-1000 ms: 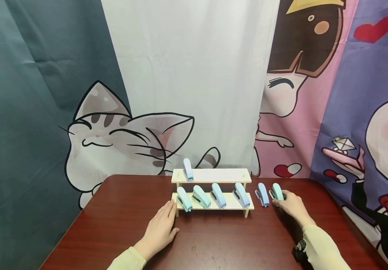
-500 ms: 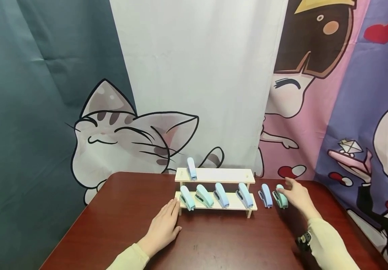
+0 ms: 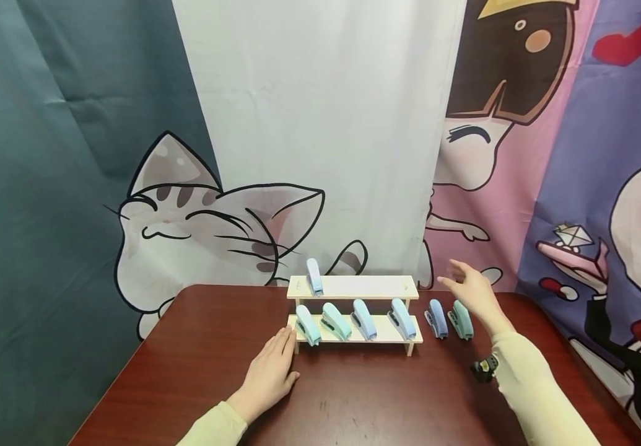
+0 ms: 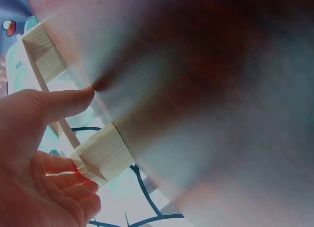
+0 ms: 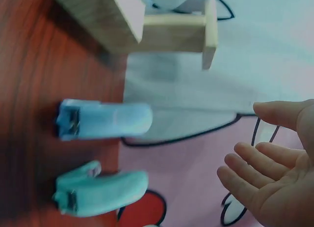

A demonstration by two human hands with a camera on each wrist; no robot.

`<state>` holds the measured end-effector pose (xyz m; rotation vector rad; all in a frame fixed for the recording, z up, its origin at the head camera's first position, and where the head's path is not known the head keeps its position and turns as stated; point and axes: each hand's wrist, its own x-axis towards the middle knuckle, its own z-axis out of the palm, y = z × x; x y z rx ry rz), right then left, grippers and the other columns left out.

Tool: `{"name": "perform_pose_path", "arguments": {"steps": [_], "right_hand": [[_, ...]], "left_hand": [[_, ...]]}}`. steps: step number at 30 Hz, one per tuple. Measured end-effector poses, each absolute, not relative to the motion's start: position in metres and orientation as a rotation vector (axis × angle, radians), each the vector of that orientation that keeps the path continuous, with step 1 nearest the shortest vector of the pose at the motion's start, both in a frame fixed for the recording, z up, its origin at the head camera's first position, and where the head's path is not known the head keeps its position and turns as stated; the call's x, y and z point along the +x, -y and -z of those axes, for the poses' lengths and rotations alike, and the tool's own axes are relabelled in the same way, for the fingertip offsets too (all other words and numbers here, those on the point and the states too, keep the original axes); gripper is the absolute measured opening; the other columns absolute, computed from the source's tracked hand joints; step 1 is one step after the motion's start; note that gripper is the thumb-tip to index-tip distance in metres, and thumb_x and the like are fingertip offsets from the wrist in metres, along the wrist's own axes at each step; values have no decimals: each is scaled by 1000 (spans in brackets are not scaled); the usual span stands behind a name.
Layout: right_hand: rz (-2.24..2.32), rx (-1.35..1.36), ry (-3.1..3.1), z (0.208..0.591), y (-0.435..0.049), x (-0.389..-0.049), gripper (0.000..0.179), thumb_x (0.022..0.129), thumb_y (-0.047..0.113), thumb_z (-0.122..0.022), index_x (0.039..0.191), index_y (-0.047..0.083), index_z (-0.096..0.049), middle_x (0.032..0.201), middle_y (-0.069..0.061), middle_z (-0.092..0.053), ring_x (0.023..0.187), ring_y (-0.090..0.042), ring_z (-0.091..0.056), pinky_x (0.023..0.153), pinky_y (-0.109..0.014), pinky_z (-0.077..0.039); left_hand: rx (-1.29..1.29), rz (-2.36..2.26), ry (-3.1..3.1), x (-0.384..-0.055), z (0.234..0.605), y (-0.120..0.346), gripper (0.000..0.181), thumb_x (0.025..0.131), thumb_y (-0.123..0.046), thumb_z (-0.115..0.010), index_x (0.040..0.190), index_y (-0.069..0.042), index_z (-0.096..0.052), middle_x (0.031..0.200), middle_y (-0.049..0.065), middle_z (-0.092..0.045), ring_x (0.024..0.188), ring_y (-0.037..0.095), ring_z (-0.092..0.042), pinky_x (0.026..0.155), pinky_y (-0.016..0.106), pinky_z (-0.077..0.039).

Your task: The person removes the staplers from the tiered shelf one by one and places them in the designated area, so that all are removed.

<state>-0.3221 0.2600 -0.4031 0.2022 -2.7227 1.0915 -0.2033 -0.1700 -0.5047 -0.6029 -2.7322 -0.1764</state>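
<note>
My left hand (image 3: 264, 375) rests on the table with straight fingers, its fingertips touching the left end of a two-tier wooden rack (image 3: 365, 287). A light blue stapler (image 3: 314, 277) stands at the left of the upper tier. Along the lower tier stand a pale aqua stapler (image 3: 308, 325), a mint stapler (image 3: 336, 321) and two blue staplers (image 3: 364, 319). Right of the rack, another blue stapler (image 3: 436, 319) and a green stapler (image 3: 460, 320) stand on the table. My right hand (image 3: 473, 294) is raised above these two, holding nothing, its fingers relaxed and spread from the thumb in the right wrist view.
The dark red wooden table (image 3: 365, 402) has rounded back corners. Behind it hangs a curtain (image 3: 326, 124) printed with cartoon figures. A black wrist device (image 3: 485, 369) sits at my right sleeve.
My right hand had its fingers on the green stapler, let it go upright on the table, and has lifted up and slightly left. My left hand stays at the rack.
</note>
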Motion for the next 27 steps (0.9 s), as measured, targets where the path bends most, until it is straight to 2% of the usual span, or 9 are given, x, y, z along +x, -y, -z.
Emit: {"name": "perform_pose_path", "arguments": {"steps": [9,17,27], "right_hand": [[-1176,289,2695,393,-221,-333,68,99,31,-65,151,-5,-39,139,-29,-55,127,-44,-54,98,-56,-51],[-1243,369,2700,383,-182,-342,65,99,28,-66,152,-1,-41,139,-25,-57,129,-41,-54,106,-56,-45],[-1343,449,2653,372,-127,-341,62,97,26,-68,149,2,-46,136,-21,-61,125,-37,-58,102,-52,-49]], "left_hand": [[-596,176,2750,-203,505,171,80,80,-23,-85,142,12,-47,148,28,-45,138,40,-45,112,49,-40],[-597,188,2758,-204,507,168,82,81,-24,-84,144,12,-45,150,28,-44,139,40,-44,113,49,-39],[-592,159,2757,-204,506,169,81,81,-24,-84,143,12,-46,149,28,-45,139,39,-44,114,48,-39]]}}
